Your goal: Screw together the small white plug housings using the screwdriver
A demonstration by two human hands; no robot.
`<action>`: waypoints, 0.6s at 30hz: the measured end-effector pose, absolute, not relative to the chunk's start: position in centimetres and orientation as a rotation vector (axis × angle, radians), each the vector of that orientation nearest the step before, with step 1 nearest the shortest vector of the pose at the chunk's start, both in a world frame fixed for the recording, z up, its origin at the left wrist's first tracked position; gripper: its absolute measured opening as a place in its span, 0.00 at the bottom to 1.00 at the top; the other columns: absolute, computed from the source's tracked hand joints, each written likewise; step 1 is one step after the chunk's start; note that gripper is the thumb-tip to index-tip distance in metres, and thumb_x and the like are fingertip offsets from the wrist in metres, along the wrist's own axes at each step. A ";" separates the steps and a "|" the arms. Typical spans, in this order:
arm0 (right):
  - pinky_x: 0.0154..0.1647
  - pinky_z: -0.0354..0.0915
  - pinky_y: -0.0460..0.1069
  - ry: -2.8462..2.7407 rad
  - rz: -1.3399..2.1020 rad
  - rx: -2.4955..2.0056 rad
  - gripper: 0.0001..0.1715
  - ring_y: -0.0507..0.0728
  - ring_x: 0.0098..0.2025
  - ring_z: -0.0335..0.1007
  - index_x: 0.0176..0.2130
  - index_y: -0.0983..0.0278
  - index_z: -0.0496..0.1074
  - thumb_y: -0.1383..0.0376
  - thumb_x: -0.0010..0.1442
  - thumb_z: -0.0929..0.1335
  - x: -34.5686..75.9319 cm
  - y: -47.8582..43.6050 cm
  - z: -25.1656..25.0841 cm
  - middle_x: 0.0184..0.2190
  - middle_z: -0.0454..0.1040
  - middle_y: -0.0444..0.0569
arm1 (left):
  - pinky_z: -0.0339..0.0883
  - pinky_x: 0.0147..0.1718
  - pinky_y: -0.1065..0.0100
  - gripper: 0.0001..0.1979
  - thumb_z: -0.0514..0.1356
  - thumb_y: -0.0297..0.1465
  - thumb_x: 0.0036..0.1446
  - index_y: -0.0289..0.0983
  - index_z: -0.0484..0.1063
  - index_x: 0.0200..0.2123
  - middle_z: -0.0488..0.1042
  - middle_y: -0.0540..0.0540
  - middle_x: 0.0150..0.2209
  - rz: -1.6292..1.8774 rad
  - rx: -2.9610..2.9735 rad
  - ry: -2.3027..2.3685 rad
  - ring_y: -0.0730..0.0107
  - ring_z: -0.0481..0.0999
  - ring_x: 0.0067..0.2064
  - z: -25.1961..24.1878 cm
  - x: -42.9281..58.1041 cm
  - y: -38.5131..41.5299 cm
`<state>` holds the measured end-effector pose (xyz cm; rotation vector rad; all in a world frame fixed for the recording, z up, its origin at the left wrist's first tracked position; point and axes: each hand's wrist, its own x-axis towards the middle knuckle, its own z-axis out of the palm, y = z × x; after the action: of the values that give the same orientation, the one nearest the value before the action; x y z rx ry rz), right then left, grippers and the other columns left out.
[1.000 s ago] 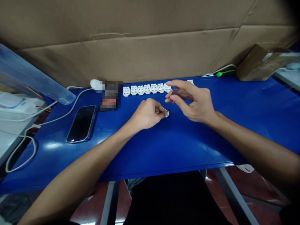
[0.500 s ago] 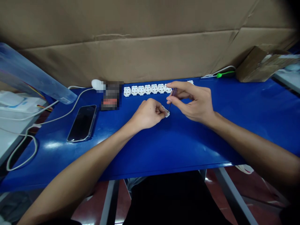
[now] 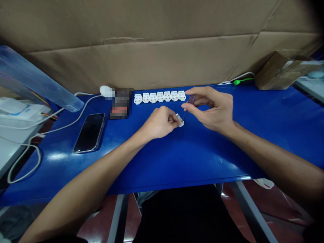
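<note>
Jutting from the left hand [image 3: 162, 122], a small white part [image 3: 180, 123] is seen over the middle of a glossy blue table [image 3: 174, 162]; thumb and finger are closed on it. The right hand [image 3: 188, 101] grips a screwdriver [image 3: 191, 99] by its purple handle between thumb and fingers, the shaft slanting down to the part. Beyond, seven white blocks [image 3: 160, 97] form a row along the table's far side, before a creased cardboard wall [image 3: 162, 64]. To the left lie a dark-screened phone [image 3: 89, 132] and a looped white cable [image 3: 38, 162], below a translucent plastic container [image 3: 43, 82]. At far right, near the wall, stands a brown cardboard box [image 3: 273, 74]. Glare patches mark the tabletop. Below its near edge, grey metal legs [image 3: 116, 216] stand above a shiny reddish floor [image 3: 273, 206].
</note>
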<state>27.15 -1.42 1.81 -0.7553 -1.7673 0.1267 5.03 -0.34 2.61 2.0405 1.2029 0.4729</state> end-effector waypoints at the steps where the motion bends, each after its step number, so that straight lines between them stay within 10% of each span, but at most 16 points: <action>1: 0.37 0.86 0.52 -1.782 0.119 -0.741 0.20 0.56 0.32 0.87 0.57 0.51 0.85 0.62 0.67 0.81 27.2 -1.4 1.7 0.38 0.89 0.41 | 0.63 0.33 0.62 0.06 0.70 0.26 0.64 0.37 0.89 0.36 0.83 0.47 0.27 0.472 2.046 1.189 0.69 0.74 0.27 2.6 4.9 -0.3; 8: 0.50 0.90 0.54 -1.969 0.404 -0.704 0.28 0.57 0.46 0.92 0.74 0.49 0.73 0.61 0.79 0.69 27.5 -1.9 1.7 0.60 0.88 0.45 | 0.64 0.35 0.62 0.08 0.69 0.30 0.65 0.38 0.91 0.42 0.86 0.45 0.32 0.494 2.131 0.981 0.68 0.76 0.31 2.0 3.9 0.8; 18: 0.36 0.86 0.52 -1.817 0.073 -0.787 0.18 0.56 0.31 0.86 0.56 0.53 0.84 0.58 0.68 0.81 27.2 -1.5 1.1 0.34 0.87 0.40 | 0.62 0.33 0.61 0.09 0.69 0.33 0.65 0.38 0.91 0.40 0.86 0.43 0.31 0.477 2.094 1.022 0.68 0.74 0.29 2.0 4.0 0.7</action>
<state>27.24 -1.53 1.07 -0.7872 -1.8174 0.0734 3.95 0.70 1.98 2.0943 1.0225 0.4768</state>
